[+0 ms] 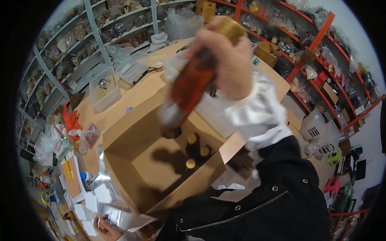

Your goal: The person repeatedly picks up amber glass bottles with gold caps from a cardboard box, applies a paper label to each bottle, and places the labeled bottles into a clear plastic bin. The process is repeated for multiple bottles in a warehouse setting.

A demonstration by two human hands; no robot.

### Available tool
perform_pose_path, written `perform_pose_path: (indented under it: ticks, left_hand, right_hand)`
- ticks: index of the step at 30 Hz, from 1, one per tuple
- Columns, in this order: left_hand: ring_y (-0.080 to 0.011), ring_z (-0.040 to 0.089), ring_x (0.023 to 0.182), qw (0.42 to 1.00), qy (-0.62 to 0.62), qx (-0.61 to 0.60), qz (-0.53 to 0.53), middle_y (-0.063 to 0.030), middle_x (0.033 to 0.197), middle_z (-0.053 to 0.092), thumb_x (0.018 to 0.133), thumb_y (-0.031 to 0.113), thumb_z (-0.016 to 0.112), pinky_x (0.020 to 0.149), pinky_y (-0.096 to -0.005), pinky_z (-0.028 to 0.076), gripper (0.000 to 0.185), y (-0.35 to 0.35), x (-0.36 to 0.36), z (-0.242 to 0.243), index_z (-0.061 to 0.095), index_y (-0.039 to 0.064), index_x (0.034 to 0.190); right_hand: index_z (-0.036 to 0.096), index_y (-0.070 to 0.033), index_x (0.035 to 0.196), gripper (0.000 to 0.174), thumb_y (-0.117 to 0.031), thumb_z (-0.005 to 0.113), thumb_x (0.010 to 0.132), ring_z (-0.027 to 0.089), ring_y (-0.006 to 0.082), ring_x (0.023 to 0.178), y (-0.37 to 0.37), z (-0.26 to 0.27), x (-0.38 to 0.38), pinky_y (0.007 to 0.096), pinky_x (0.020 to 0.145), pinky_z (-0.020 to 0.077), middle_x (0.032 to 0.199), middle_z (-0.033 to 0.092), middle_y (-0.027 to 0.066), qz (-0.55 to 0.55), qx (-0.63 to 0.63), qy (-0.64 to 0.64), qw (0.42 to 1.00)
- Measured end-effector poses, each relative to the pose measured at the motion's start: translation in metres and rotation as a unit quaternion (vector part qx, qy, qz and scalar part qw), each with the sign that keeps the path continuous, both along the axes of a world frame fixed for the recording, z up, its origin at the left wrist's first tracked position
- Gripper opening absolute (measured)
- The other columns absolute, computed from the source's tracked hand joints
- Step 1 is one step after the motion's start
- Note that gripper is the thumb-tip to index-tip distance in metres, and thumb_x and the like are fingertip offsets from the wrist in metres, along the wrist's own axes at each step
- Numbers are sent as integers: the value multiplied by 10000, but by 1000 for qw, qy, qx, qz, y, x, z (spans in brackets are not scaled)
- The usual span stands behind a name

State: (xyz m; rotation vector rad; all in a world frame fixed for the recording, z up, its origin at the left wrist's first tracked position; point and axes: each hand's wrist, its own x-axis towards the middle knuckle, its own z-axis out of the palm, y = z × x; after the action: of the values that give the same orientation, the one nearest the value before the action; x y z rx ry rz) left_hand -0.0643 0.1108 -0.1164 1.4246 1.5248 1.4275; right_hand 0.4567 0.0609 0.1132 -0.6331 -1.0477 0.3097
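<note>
My right hand (224,60) grips a bottle (191,87) of dark red liquid by its neck and holds it tilted, base down, above a cardboard box (135,192). Its gold cap (232,28) sticks out above my fingers; both hand and bottle are motion-blurred. Inside the open box, three bottles with gold caps (191,139) stand against the side nearer my right arm. Down at the left edge of the view, my left hand (107,230) is by a silvery plastic packet (116,217), next to the box corner. Whether its fingers grip the packet is unclear.
White cards (92,201) and a blue-capped container (86,175) lie left of the box. Behind it, a plastic tub (104,93) holds a metal scoop (103,83). A raised box flap (232,147) stands near my right forearm. Loaded shelves surround the wooden table (141,87).
</note>
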Motion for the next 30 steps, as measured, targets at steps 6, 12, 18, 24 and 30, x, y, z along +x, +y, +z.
perform_pose_path:
  ticks: [6, 12, 18, 24, 30]
  left_hand:
    - [-295, 626, 856, 976, 183, 77, 94, -218, 1002, 635, 921, 196, 583, 744, -354, 530, 319, 12, -14, 6, 508, 30, 1183]
    - [-274, 619, 861, 957, 234, 86, 146, -206, 985, 636, 928, 193, 570, 763, -346, 515, 301, 22, 32, 8, 514, 15, 1164]
    - [-253, 612, 866, 948, 257, 87, 166, -194, 969, 637, 936, 191, 557, 782, -337, 500, 286, 26, 48, 13, 521, 1, 1146]
    - [-232, 604, 871, 944, 260, 88, 181, -182, 952, 638, 943, 189, 544, 801, -329, 484, 274, 23, 48, 17, 528, -14, 1127]
    - [-211, 597, 876, 941, 266, 97, 184, -171, 935, 638, 951, 186, 532, 820, -321, 469, 267, 23, 39, 15, 535, -29, 1109]
  right_hand:
    - [589, -18, 873, 103, -69, 613, 787, 584, 121, 745, -11, -80, 169, 274, 704, 474, 791, 629, 40, -237, -388, -128, 881]
    - [555, -57, 834, 194, -32, 713, 723, 545, 103, 750, 9, -235, 234, 272, 716, 461, 764, 582, -3, -107, -444, -78, 886]
    - [552, -38, 821, 182, 71, 633, 700, 589, 124, 754, 36, -295, 243, 265, 730, 484, 767, 608, 28, 0, -473, -38, 880]
    - [576, -40, 773, 162, 22, 672, 659, 581, 129, 732, 50, -303, 224, 273, 712, 465, 744, 615, 20, 40, -431, 26, 901]
    - [572, -50, 781, 165, 4, 672, 662, 573, 118, 737, 48, -322, 211, 277, 710, 463, 751, 607, 14, 39, -395, 15, 918]
